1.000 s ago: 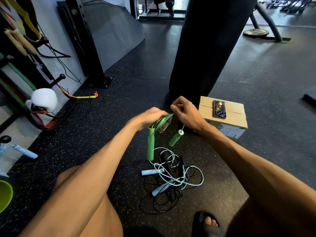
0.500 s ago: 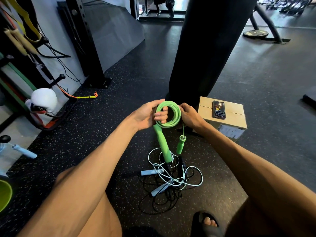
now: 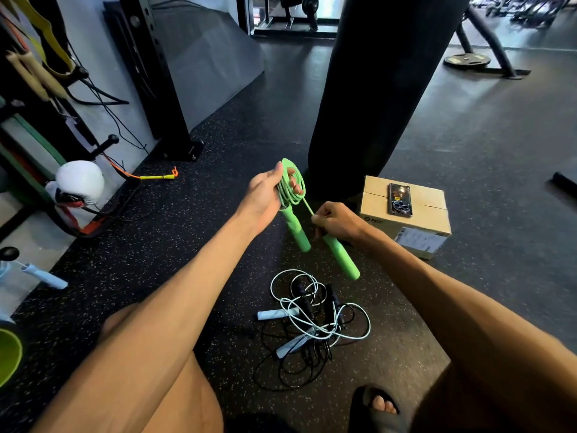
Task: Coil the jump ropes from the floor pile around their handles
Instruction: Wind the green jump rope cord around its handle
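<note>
My left hand (image 3: 268, 192) grips the coiled loops of a green jump rope (image 3: 290, 185), with one green handle (image 3: 296, 231) hanging below the palm. A short stretch of cord runs from the coil down to my right hand (image 3: 335, 221), which holds the top of the second green handle (image 3: 342, 257); that handle slants down to the right. On the floor below lies a tangled pile (image 3: 312, 326) of a white rope with pale blue handles and a black rope.
A black punching bag (image 3: 374, 89) hangs just behind my hands. A cardboard box (image 3: 415, 232) with a phone (image 3: 399, 200) on top sits to the right. A white boxing glove (image 3: 80, 182) and a rack are at the left. My sandalled foot (image 3: 377, 407) is near the pile.
My left hand has raised the coil and turned it edge-on. My right hand left the coil, dropped lower and took the top of the second handle.
</note>
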{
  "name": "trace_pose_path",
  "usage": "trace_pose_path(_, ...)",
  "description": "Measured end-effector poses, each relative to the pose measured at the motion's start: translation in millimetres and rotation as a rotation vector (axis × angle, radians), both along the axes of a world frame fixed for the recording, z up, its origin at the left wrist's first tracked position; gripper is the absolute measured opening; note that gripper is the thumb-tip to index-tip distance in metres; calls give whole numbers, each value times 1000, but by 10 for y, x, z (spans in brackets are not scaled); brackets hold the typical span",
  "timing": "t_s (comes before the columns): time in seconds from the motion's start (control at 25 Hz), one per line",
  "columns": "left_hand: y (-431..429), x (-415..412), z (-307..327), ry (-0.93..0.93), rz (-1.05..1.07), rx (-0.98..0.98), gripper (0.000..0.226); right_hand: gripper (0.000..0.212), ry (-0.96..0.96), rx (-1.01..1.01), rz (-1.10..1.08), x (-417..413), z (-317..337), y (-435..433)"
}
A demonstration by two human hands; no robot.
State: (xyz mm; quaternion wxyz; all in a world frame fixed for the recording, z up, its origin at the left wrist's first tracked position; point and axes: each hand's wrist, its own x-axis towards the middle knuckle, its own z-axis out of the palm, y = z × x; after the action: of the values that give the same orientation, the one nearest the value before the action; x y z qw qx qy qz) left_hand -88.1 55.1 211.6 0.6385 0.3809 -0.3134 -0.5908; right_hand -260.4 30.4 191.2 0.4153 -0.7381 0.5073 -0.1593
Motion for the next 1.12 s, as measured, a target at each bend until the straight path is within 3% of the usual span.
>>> trace_pose_path(0.08,-13,-23,-30,-224,102,-58,29,12,-88,69,21,33,18,44)
trace_pose_path(0.24,4,-80,-91,-741,217,-182,24,55,-333,238,-13,79,120,135)
trace_pose_path(0.32,31,-112,-134,-1023,268,-265,25,70,-404,251,6,98,165,134)
trace_pose_path(0.44,84,-207,-218,-1267,259,-421,19,78,-481,200,55,104,196,129)
trace_pose_path(0.6,123,-252,-293,-1399,159,-522,23,72,-476,131,63,70,156,64)
trace_pose_path(0.8,185,-246,-268,-1536,241,-580,16,33,-436,72,-92,81,224,103)
trace_pose_path(1.04,301,-82,-151,-1297,468,-600,8,34,-389,41,-24,157,374,180)
trace_pose_path(1.12,266,96,-158,-1209,525,-473,17,36,-373,34,10,237,421,142)
